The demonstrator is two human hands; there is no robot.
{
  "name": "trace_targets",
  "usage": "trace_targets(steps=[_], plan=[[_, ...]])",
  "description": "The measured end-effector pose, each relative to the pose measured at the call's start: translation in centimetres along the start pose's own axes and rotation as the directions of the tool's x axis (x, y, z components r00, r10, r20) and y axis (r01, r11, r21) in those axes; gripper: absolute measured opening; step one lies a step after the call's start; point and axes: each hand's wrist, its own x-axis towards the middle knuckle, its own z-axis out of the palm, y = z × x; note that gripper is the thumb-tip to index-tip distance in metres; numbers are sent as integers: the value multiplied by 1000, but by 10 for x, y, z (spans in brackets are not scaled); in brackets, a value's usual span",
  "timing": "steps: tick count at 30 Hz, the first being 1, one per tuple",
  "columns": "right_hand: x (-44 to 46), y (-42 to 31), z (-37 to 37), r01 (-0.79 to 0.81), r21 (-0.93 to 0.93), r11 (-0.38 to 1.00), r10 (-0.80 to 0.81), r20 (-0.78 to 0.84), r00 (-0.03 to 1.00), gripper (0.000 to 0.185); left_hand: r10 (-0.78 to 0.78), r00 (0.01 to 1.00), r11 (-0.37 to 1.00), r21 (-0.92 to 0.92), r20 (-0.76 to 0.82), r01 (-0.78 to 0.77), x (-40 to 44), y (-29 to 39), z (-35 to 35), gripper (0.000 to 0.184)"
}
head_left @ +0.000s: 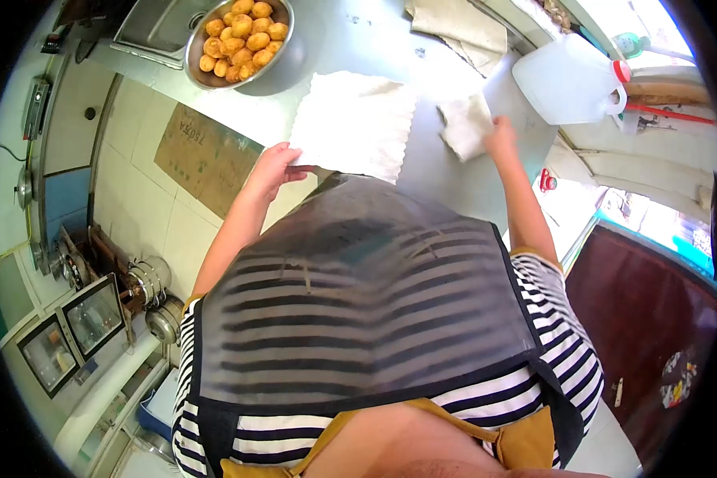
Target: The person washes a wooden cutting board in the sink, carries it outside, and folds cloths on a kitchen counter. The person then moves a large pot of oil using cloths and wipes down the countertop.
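Note:
A white cloth (354,123) with wavy side edges lies spread on the metal counter in front of me. My left hand (277,169) is at its lower left corner, thumb against the cloth and fingers at the counter's edge, so the corner looks pinched. To the right, my right hand (500,139) grips the side of a smaller folded off-white cloth (464,127), which rests on or just over the counter. Part of that hand is smeared by motion.
A steel bowl (191,60) of round golden-brown food (243,40) stands at the back left beside a sink (155,32). Another folded cloth (466,32) lies at the back. A translucent jug (562,80) with a red cap is at the right. Cardboard (203,155) covers some floor.

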Motion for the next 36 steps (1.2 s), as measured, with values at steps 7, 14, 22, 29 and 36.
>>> trace_targets(steps=[7, 14, 22, 29, 36], plan=[[-87, -65, 1, 657, 52, 752, -659, 34, 751, 70, -176, 983, 960, -209, 56, 184, -6, -8, -8, 16], [-90, -127, 46, 827, 41, 561, -827, 0, 562, 54, -224, 875, 704, -549, 429, 449, 12, 6, -22, 21], [-49, -145, 23, 54, 585, 809, -297, 328, 897, 27, -47, 901, 612, -700, 431, 367, 11, 57, -5, 35], [-67, -148, 18, 426, -87, 901, -434, -123, 893, 62, 692, 625, 46, 841, 362, -539, 50, 24, 22, 64], [-71, -120, 41, 816, -51, 575, -800, 171, 575, 55, 369, 751, -217, 837, 547, -503, 54, 2, 18, 65]])
